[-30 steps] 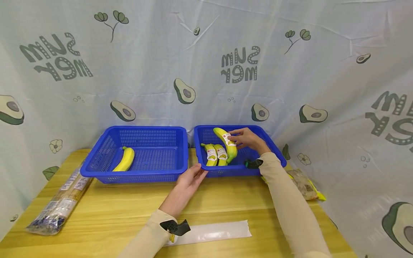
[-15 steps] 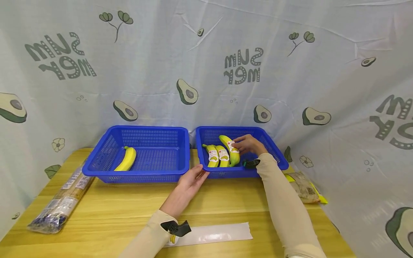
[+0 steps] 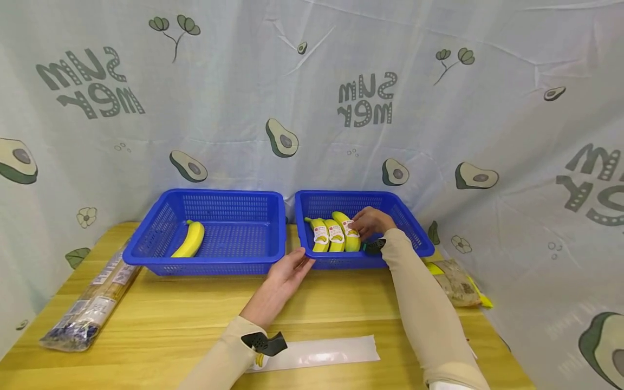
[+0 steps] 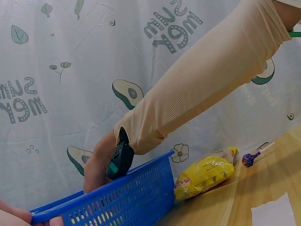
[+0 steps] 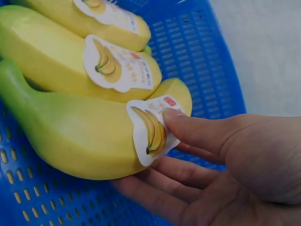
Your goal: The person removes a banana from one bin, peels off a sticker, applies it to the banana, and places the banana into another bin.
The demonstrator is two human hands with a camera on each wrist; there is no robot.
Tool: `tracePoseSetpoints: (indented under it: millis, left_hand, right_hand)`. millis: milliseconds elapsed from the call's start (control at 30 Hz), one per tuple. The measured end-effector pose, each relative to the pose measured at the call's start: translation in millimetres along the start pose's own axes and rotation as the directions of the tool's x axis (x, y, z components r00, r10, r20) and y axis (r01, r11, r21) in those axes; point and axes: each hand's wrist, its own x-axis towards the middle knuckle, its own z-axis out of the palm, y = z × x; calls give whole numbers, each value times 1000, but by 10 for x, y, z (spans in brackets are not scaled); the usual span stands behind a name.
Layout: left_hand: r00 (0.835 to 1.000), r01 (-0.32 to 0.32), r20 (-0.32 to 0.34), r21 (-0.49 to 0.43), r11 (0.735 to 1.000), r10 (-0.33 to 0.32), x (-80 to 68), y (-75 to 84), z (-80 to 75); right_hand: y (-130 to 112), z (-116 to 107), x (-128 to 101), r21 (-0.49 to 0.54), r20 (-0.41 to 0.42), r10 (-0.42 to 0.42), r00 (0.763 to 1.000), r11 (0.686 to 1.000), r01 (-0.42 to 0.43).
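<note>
Three labelled bananas lie side by side in the right blue basket (image 3: 336, 262). My right hand (image 3: 372, 222) holds the rightmost banana (image 5: 89, 134), low among the others. Its thumb lies on the white sticker (image 5: 153, 129), while the other fingers reach under the banana's side. The middle banana (image 5: 47, 52) and the far one (image 5: 61, 16) carry similar stickers. My left hand (image 3: 285, 276) pinches the basket's front left corner at the rim, with fingertips on both sides of it in the left wrist view.
A larger blue basket (image 3: 209, 261) on the left holds one unlabelled banana (image 3: 190, 240). A long clear-wrapped pack (image 3: 92, 303) lies left, a yellow bag (image 4: 207, 175) and a lollipop (image 4: 248, 160) right. A white sticker strip (image 3: 322, 352) lies in front.
My right hand has lowered the labelled banana into the right basket, down alongside the other two. My left hand has stayed on the rim.
</note>
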Motion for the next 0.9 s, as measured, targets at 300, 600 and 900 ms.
tracePoseSetpoints:
  millis: [300, 600, 900]
  left_hand:
    - [1000, 9, 29, 27, 1000, -10, -15, -3, -18]
    - [999, 14, 31, 25, 1000, -15, -31, -9, -17]
    - [999, 25, 43, 30, 999, -26, -23, 21, -16]
  right_hand:
    - [11, -3, -43, 18, 62, 35, 997, 999, -36]
    - [23, 24, -137, -23, 69, -10, 998, 1000, 12]
    - [26, -12, -134, -40, 39, -56, 998, 998, 58]
